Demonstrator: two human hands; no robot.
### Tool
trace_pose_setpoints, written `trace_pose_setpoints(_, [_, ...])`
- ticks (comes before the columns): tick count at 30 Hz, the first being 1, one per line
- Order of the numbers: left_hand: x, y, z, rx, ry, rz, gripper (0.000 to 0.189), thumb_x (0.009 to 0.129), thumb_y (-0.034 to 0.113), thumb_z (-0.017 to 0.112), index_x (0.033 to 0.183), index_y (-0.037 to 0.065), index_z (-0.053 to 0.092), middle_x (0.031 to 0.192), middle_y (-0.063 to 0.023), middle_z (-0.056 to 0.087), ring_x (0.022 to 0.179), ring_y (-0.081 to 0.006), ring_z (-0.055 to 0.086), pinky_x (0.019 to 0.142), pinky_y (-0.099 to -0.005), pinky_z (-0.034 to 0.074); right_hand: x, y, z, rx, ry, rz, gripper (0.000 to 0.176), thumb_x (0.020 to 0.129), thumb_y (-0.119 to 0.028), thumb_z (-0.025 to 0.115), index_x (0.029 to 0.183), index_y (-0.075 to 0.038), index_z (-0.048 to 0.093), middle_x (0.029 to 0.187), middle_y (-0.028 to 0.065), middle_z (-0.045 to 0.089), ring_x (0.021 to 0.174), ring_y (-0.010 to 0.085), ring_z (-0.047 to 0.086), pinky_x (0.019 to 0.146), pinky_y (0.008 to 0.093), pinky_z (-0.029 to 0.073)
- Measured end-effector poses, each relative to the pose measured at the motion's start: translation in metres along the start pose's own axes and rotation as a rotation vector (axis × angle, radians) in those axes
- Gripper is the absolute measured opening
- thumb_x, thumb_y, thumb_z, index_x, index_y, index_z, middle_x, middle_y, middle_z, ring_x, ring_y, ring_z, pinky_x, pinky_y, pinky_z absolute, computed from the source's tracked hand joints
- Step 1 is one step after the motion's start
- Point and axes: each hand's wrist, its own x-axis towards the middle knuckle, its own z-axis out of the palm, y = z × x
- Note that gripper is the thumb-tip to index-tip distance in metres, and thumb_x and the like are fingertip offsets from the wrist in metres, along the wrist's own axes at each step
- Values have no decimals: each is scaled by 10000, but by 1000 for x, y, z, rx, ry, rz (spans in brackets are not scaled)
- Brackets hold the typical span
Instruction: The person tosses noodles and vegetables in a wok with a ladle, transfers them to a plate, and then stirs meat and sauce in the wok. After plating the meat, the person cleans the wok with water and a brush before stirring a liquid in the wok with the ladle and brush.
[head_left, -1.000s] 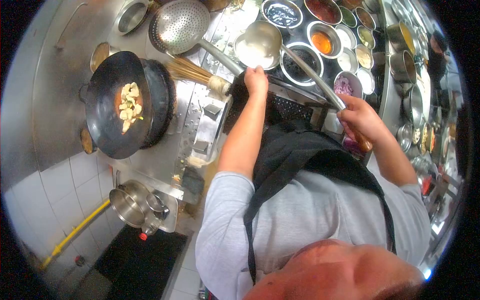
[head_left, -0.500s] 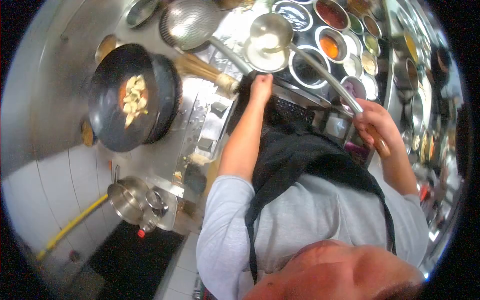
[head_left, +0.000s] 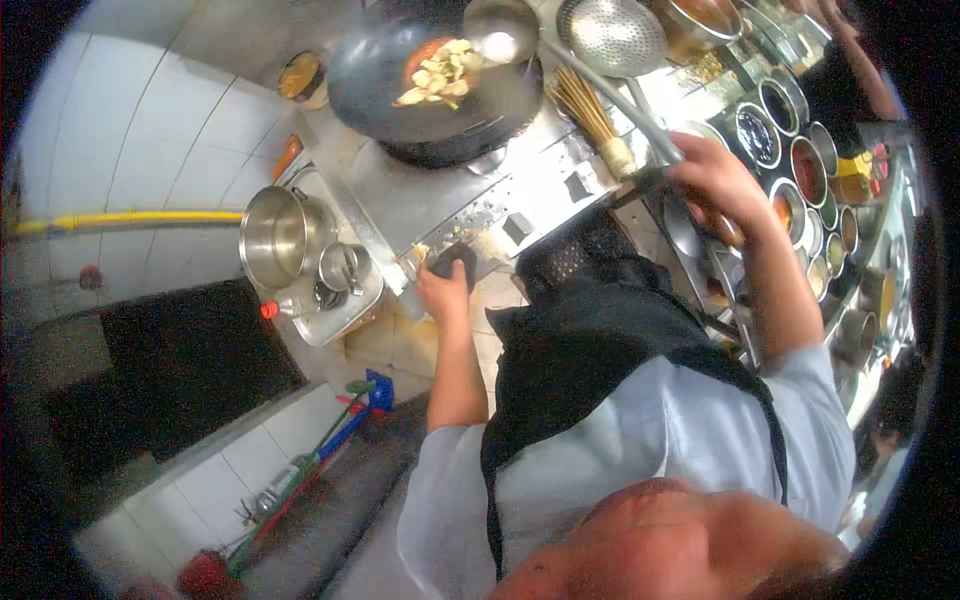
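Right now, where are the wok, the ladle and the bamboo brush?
wok [head_left: 365, 95], head view, dark inner wall.
ladle [head_left: 500, 30], head view, its bowl.
bamboo brush [head_left: 585, 105], head view, the bristles.

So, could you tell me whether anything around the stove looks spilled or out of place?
Nothing looks damaged. Pale scraps and splashes litter the steel stove top between the wok and the left hand, and a small red-capped bottle seems to lie on its side in the tray by the steel pot.
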Motion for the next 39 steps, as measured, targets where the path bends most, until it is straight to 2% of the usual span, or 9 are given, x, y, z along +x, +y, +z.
trace_pose_setpoints(5, [26,-76,56,33,-102,-150,598,772,308,722,1192,-62,512,1170,-226,577,1088,-362,557,928,-429,446,130,14,46,-506,-27,-208,516,771,-141,559,1276,-39,529,758,118,627,651,217,616,633,355,504])
trace_pose_setpoints(8, [-15,-7,-17,-847,1,-82,495,837,291,666,1166,-52,528,1137,-176,603,1013,-298,607,864,-387,485,179,35,60,-677,71,-411,544,759,-125,549,1296,-49,511,874,231,658,801,350,647,742,423,502])
trace_pose_setpoints(10, [-39,30,-56,-1647,-238,-471,414,893,267,594,1168,-36,531,1116,-144,611,978,-261,618,860,-365,493,163,8,65,-875,92,-145,573,762,-130,552,1325,-49,478,950,275,638,869,391,636,778,432,501])
trace_pose_setpoints(18, [-103,161,-85,-1868,-427,-608,565,859,310,613,1289,-22,460,1198,-131,575,1043,-269,586,900,-394,483,184,2,26,-834,-18,-276,610,804,-122,564,1392,-163,408,870,218,655,825,388,632,730,470,496])
trace_pose_setpoints(23, [-93,219,-106,-1425,-437,-480,552,823,278,639,1268,-7,480,1175,-137,580,1013,-274,592,881,-391,492,185,9,1,-1018,-1,-208,643,814,-98,528,1426,-151,336,791,248,628,728,399,624,663,490,491])
trace_pose_setpoints(25, [-84,219,-98,-1193,-390,-409,538,822,259,634,1255,-22,483,1165,-146,583,1005,-273,596,883,-390,490,183,3,-21,-606,-280,-158,667,811,-82,515,1438,-162,302,812,253,625,744,407,623,681,503,490])
trace_pose_setpoints(27, [-72,193,-70,-1532,-234,-703,488,834,221,606,1217,-62,497,1137,-161,590,999,-280,600,891,-402,485,199,32,-14,-741,-157,-291,661,809,-79,517,1432,-160,311,827,254,625,749,413,621,684,506,491])
trace_pose_setpoints(34, [-20,217,-97,-985,-183,-405,434,946,273,494,1226,-58,499,1186,-152,581,1061,-299,589,918,-431,472,225,17,-7,-802,123,-334,625,806,-103,533,1404,-156,360,870,259,632,771,423,621,708,523,492])
trace_pose_setpoints(39, [52,240,-54,-1921,-529,-618,518,965,431,453,1306,43,421,1353,-186,459,1240,-372,454,1063,-587,294,233,-4,8,-1027,50,-369,645,811,-134,546,1422,-180,345,793,206,630,730,388,627,658,500,502])
